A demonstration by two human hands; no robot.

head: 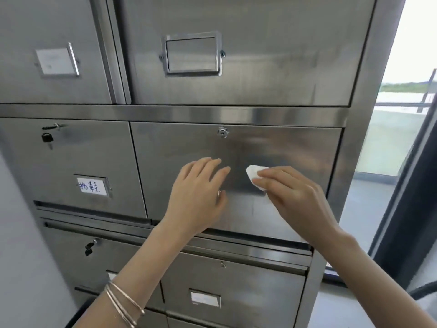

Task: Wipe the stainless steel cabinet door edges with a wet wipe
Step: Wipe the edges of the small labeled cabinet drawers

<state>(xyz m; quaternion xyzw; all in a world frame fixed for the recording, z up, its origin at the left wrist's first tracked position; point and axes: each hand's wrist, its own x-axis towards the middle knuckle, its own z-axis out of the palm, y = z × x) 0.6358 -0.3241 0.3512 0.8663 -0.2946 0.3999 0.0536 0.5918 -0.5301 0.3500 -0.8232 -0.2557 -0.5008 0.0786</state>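
Observation:
A stainless steel cabinet fills the view, with several doors. In front of me is the middle right door [295, 150], with a lock [222, 132] near its top edge. My left hand [197, 197] lies flat against this door with fingers straight, covering its label holder. My right hand [293, 192] holds a folded white wet wipe [253, 172] under its fingers and presses it on the door face, right of the left hand. Much of the wipe is hidden beneath the fingers.
The neighbouring left door [71, 162] has a key hanging in its lock [47, 138] and a handwritten label [92, 187]. Lower doors [236, 280] and upper doors [236, 55] surround it. To the right is a glass door frame [402, 209] opening on a balcony.

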